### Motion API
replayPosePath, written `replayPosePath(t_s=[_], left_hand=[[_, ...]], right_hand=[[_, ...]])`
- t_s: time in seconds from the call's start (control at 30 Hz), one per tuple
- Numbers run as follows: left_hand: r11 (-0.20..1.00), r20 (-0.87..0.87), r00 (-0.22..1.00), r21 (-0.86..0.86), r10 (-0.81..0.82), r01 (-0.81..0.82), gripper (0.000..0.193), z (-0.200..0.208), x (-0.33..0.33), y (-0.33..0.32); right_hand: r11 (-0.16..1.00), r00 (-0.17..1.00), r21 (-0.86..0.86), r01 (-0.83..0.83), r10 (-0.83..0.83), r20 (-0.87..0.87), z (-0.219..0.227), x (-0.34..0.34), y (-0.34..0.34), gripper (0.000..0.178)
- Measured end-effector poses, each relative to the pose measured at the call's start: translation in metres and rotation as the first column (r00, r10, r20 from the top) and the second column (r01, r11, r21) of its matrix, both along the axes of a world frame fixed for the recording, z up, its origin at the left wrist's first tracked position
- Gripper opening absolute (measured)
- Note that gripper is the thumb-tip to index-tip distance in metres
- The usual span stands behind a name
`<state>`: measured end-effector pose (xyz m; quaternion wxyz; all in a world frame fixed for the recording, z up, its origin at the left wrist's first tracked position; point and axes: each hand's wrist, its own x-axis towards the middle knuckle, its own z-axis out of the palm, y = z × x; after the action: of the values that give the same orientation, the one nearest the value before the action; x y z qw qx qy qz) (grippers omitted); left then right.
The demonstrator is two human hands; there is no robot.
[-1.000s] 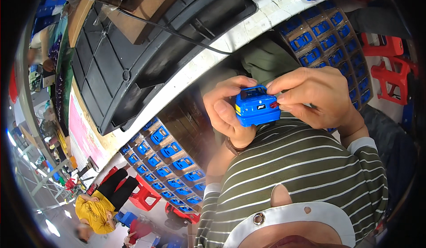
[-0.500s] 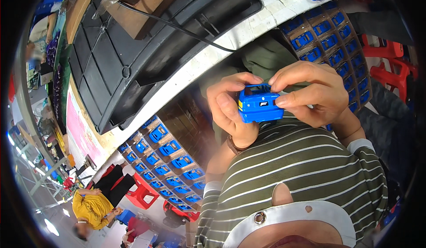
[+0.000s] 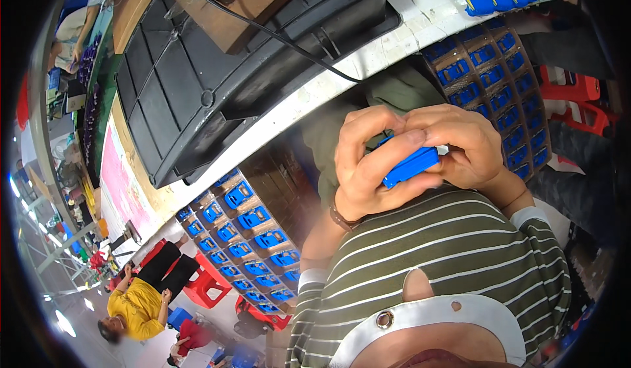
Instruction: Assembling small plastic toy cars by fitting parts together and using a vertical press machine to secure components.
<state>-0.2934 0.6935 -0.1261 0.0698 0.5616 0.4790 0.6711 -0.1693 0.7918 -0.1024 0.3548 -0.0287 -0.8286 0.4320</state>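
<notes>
Hands meet close in front of the chest, above a green-and-white striped shirt (image 3: 447, 249). The left hand (image 3: 371, 164) is curled with its fingers folded over the near end of a small blue plastic part (image 3: 411, 165), and the right hand (image 3: 463, 144) is closed over the far end, thumb and forefinger pressing on its top edge; both hands grip the part, which sits tilted between them and is largely hidden by the fingers. A wristband (image 3: 342, 218) circles the left wrist. Beyond the hands runs the pale edge of a workbench (image 3: 342, 78), bearing a large black tray (image 3: 197, 85) with a brown cardboard piece (image 3: 253, 6) and a black cable (image 3: 289, 42) across it. Stacked cardboard racks of similar blue parts (image 3: 253, 236) stand below the bench at the left, and another rack (image 3: 493, 65) at the right. Red stools (image 3: 578, 101) stand beside the right rack. A person in a yellow top (image 3: 135, 305) sits well apart at lower left.
</notes>
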Motion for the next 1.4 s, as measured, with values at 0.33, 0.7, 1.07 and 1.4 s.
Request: replayPosePath(t_s=[0.33,0.7,1.07,1.4], left_hand=[[0.984,-0.104,0.979,-0.026,0.174,-0.178,0.040,0.012,-0.002,-0.004],[0.922,0.690,0.630,-0.371,0.356,-0.115,0.018,0.059,-0.037,0.032],[0.857,0.874,0.400,-0.413,0.277,0.308,0.035,0.102,-0.060,0.049],[0.880,0.992,0.111,-0.112,0.068,0.462,0.044,0.089,-0.075,0.052]], right_hand=[[0.998,1.000,-0.066,-0.002,0.003,0.013,0.010,-0.004,-0.003,0.037],[0.994,0.997,0.102,-0.049,0.043,0.061,0.022,-0.013,0.006,0.079],[0.986,0.993,0.122,0.118,-0.117,-0.014,0.068,-0.051,0.040,0.085],[0.982,0.988,0.142,0.128,-0.138,0.064,0.085,-0.077,0.068,0.085]])
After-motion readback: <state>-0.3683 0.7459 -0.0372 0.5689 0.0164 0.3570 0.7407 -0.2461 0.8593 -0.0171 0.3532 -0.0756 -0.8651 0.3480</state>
